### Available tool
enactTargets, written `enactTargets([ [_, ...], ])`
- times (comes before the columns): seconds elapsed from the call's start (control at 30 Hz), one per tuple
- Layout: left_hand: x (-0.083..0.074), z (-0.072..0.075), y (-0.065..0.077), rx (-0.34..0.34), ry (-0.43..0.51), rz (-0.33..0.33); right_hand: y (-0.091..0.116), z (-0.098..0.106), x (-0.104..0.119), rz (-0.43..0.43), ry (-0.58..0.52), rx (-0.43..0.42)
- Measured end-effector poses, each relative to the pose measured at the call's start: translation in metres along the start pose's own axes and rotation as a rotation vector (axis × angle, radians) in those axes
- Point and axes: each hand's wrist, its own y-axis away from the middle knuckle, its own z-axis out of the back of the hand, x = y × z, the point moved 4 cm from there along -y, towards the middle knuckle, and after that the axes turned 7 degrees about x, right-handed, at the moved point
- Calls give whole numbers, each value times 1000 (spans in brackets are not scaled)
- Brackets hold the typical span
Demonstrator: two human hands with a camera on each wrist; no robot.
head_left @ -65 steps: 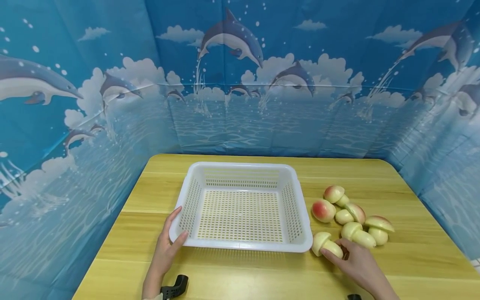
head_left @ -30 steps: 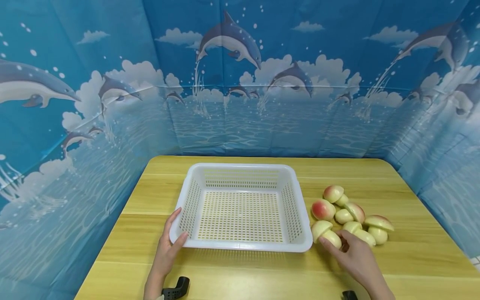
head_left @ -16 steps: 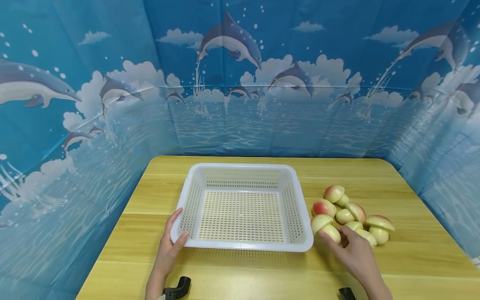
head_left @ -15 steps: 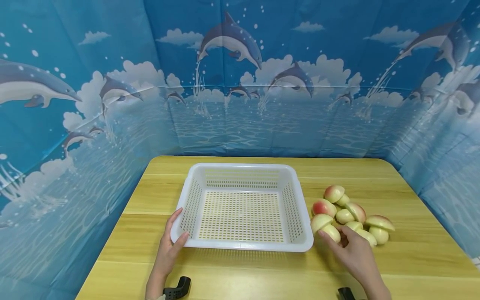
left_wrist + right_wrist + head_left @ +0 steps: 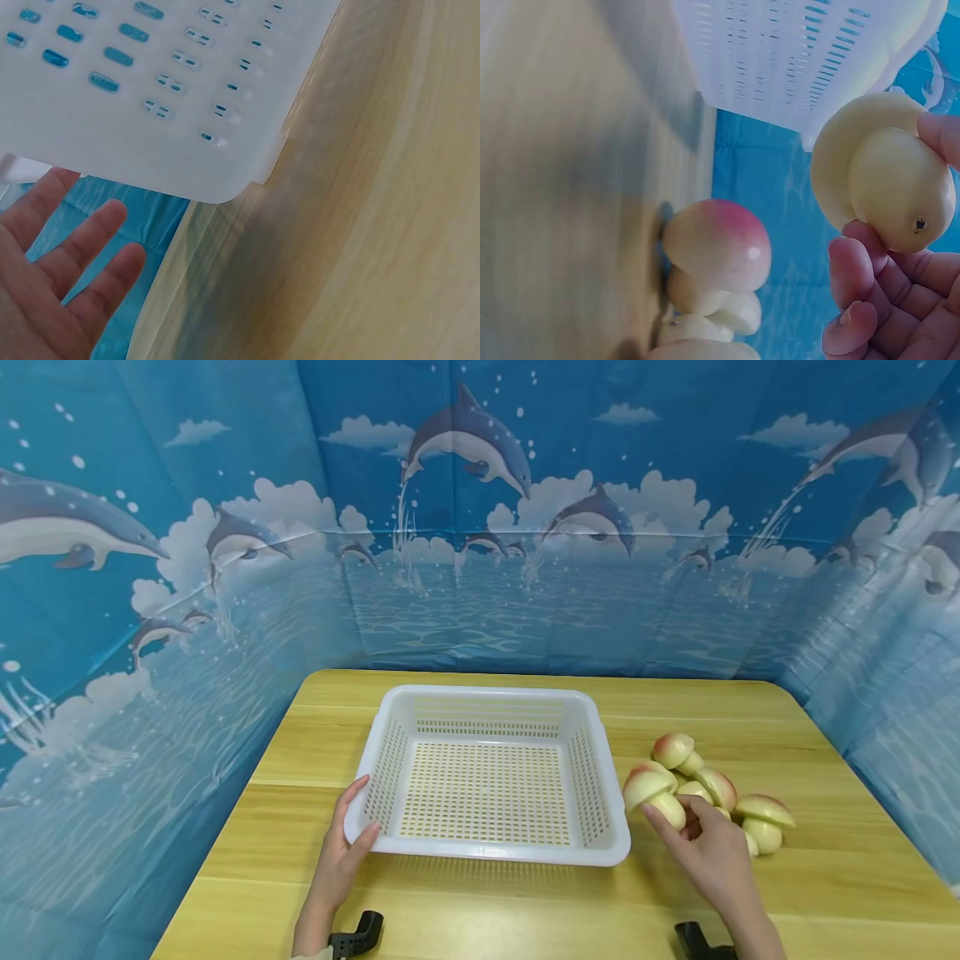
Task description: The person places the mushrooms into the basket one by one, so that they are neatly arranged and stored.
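My right hand [image 5: 708,852] pinches a toy mushroom [image 5: 664,810] by its pale stem between thumb and fingers, right of the basket. In the right wrist view this mushroom [image 5: 900,187] is raised, its stem end towards the camera. My left hand [image 5: 336,852] holds the white plastic basket [image 5: 495,852] at its front left corner, thumb over the rim. Three fingers [image 5: 101,232] of that hand spread outside the basket wall [image 5: 150,154] in the left wrist view. Nothing lies in the basket. Several mushrooms with pink-tinged caps, one rightmost mushroom [image 5: 765,818] among them, lie clustered on the right.
A wood-grain table [image 5: 480,910] carries everything. Behind it and along its sides hangs a blue dolphin-print curtain [image 5: 480,602]. Black camera mounts sit at both wrists, the left mount [image 5: 363,935] over the table's front part.
The right hand has lifted the front mushroom and moved it away from me, so it now overlaps the pink-capped one behind it. Left hand and basket have hardly moved.
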Motion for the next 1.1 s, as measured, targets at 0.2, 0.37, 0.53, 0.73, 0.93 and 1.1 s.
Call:
enactTargets([
  [0.2,1,0,0,6,8,-4,-6,6,6,29,4,-35],
  [0.37,1,0,0,10,11,-11,-12,9,13,65,2,-66],
  [0.53,2,0,0,9,8,-5,-18,9,21,100,-7,-66],
  [0.73,2,-1,0,12,4,-2,-27,12,34,206,-32,-97],
  [0.93,1,0,0,13,-3,-11,-34,15,49,263,-3,-133],
  [1.1,0,0,0,10,-9,-10,-40,12,59,248,-33,-70],
])
